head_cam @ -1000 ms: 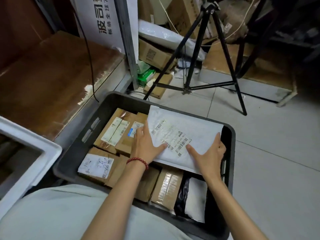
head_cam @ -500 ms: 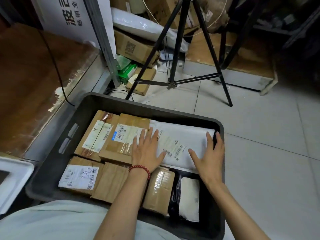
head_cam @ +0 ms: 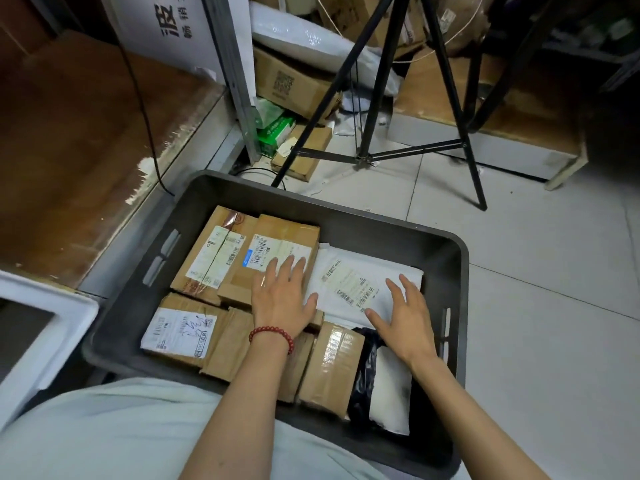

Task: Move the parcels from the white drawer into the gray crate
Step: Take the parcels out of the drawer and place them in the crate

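The left hand's (head_cam: 282,301) straight, spread fingers (head_cam: 289,268) lie flat across a labelled cardboard box (head_cam: 284,237) and the white padded mailer's (head_cam: 349,266) left edge. The right hand (head_cam: 403,322), fingers (head_cam: 406,289) likewise extended and holding nothing, seems to rest on the mailer's near right part. The mailer lies flat at the far right of the gray crate (head_cam: 346,211), among brown parcels. The white drawer's (head_cam: 69,306) corner shows at left.
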Demonstrator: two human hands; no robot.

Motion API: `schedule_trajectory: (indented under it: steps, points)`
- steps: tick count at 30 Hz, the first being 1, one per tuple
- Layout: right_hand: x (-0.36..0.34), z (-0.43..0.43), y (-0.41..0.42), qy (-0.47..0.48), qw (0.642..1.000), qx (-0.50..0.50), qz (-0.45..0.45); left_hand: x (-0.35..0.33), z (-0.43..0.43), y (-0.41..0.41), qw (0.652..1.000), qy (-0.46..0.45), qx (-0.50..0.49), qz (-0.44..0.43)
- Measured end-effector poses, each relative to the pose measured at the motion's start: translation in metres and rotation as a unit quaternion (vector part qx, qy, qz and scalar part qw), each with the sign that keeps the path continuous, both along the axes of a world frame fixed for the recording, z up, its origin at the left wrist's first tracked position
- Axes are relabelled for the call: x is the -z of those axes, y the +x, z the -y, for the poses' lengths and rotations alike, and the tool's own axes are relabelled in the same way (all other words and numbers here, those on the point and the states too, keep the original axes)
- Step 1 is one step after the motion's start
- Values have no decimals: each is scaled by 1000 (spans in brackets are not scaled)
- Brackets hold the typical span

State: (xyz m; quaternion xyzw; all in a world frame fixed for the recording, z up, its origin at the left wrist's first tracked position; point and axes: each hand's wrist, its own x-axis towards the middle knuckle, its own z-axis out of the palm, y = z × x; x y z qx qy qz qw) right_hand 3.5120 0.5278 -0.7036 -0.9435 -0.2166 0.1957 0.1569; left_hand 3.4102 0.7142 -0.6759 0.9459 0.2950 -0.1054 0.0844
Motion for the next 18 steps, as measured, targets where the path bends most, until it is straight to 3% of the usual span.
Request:
schedule_trajectory:
  steps: [11, 18]
  points:
    - [-62, -83, -10, 67, 988, -131, 49, -68, -61, -77, 978, 66, -195, 19]
    - [-137, -167, -88, 184, 940, -279, 61, -152, -91, -172, 939, 144, -306, 61]
